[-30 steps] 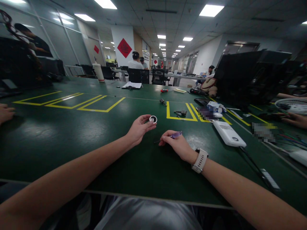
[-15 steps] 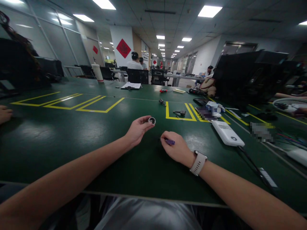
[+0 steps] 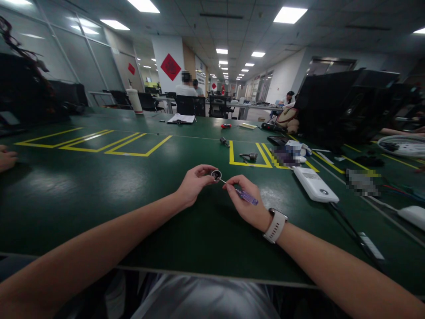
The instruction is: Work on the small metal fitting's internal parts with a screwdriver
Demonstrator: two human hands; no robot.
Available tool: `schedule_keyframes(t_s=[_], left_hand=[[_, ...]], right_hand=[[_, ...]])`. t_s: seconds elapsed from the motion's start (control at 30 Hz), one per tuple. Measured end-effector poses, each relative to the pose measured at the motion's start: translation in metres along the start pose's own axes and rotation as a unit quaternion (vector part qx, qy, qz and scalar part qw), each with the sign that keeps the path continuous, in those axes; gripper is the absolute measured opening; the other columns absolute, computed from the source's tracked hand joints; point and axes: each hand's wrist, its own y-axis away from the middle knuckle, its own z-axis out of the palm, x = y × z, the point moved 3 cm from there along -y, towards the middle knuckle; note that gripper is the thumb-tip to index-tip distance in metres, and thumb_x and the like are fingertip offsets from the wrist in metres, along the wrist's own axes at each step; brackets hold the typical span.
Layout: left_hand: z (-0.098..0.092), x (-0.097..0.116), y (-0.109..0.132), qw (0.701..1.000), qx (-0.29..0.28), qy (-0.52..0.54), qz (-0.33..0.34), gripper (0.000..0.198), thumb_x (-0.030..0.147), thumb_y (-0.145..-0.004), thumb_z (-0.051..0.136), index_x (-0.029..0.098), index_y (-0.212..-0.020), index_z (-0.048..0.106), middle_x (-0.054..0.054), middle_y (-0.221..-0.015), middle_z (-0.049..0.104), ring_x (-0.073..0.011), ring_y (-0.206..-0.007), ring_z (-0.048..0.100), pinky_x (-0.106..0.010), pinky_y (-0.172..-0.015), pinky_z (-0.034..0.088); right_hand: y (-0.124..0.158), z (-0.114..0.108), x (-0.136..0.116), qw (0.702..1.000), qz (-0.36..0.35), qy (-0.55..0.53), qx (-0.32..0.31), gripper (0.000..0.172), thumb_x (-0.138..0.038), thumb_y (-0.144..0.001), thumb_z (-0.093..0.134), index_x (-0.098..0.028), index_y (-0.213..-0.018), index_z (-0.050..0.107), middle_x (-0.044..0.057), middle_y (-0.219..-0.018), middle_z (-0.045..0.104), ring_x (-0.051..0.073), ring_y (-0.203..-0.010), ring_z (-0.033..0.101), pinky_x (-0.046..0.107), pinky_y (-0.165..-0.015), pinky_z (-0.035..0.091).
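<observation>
My left hand (image 3: 195, 182) pinches a small round metal part (image 3: 216, 175), a short hollow cylinder whose open end faces me with dark details inside. From the right, my right hand (image 3: 245, 195) holds a screwdriver (image 3: 246, 196) with a purple translucent handle. Its thin shaft points left, and the tip is at the cylinder's open end; whether it touches anything inside I cannot tell. Beyond my hands, a dark metal connector-like part (image 3: 249, 156) lies inside a yellow taped outline, with a similar dark part (image 3: 225, 141) just left of the tape.
On the green table (image 3: 133, 221) a white power-bank-like box (image 3: 315, 184) with a black cable lies at right. Farther back are a red-handled screwdriver (image 3: 226, 126), a clipboard with paper (image 3: 181, 118) and a white bottle (image 3: 134, 101). Another person's hand (image 3: 6, 158) rests at far left.
The screwdriver has turned, its shaft now pointing at the metal cylinder instead of down at the table. My left hand has shifted slightly right and down, bringing the cylinder to the tip.
</observation>
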Motion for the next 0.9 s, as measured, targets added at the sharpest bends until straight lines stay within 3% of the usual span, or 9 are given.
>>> schedule_keyframes(t_s=[0.53, 0.9], left_hand=[[0.008, 0.005, 0.01, 0.998, -0.037, -0.05, 0.033, 0.019, 0.012, -0.066, 0.064, 0.014, -0.084, 0.068, -0.005, -0.088, 0.07, -0.0162, -0.078, 0.065, -0.033, -0.077, 0.054], [0.008, 0.009, 0.011, 0.997, -0.013, -0.071, 0.022, 0.018, 0.011, -0.069, 0.06, 0.013, -0.084, 0.069, -0.005, -0.083, 0.07, -0.0158, -0.074, 0.065, -0.032, -0.072, 0.055]], right_hand=[[0.001, 0.006, 0.001, 0.996, -0.076, 0.036, -0.034, 0.011, -0.013, -0.083, 0.047, -0.021, -0.087, 0.053, 0.005, -0.084, 0.061, 0.018, -0.078, 0.055, 0.033, -0.071, 0.046], [0.001, 0.006, -0.005, 0.991, -0.107, 0.057, -0.064, 0.011, -0.011, -0.084, 0.045, -0.02, -0.088, 0.051, 0.007, -0.086, 0.06, 0.018, -0.079, 0.054, 0.033, -0.073, 0.046]])
